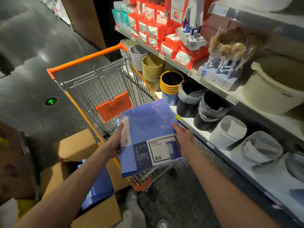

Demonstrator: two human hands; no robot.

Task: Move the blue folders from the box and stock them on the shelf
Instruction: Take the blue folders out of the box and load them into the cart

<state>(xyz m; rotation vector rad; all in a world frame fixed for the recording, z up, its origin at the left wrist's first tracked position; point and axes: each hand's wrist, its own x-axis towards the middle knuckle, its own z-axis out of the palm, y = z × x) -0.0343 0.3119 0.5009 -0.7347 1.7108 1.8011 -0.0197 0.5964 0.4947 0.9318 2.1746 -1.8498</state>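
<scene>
Clearly the carrying step is in hand: a flat pack of blue plastic folders in clear film with a white A4 label [148, 129] is out of the box and held in the air, over the near end of a wire shopping cart with orange trim [102, 89]. The open brown cardboard box [102, 216] sits on the floor at the near left, and more blue folders [98, 186] lie inside it, so by my reading the task is at an early or middle stage, not its end.

The left hand [116, 142] grips the pack's left edge, thumb on top and fingers curled underneath, out of sight. The right hand [183, 139] grips the right edge the same way, thumb laid on the cover just above the label. Both forearms reach forward from the near edge, roughly level, and the pack is tilted slightly, label end nearest the person.

The grey metal shelf with white boards [189, 123] runs along the right. Its lower board, just right of the pack, carries stacked black plastic bins [212, 109] and white plastic bins [228, 130]. Next, I judge, the pack has to swing right and go down in a free spot on the shelf. Which spot is meant I cannot tell. The film looks slick, so a firm two-sided hold seems wise.
</scene>
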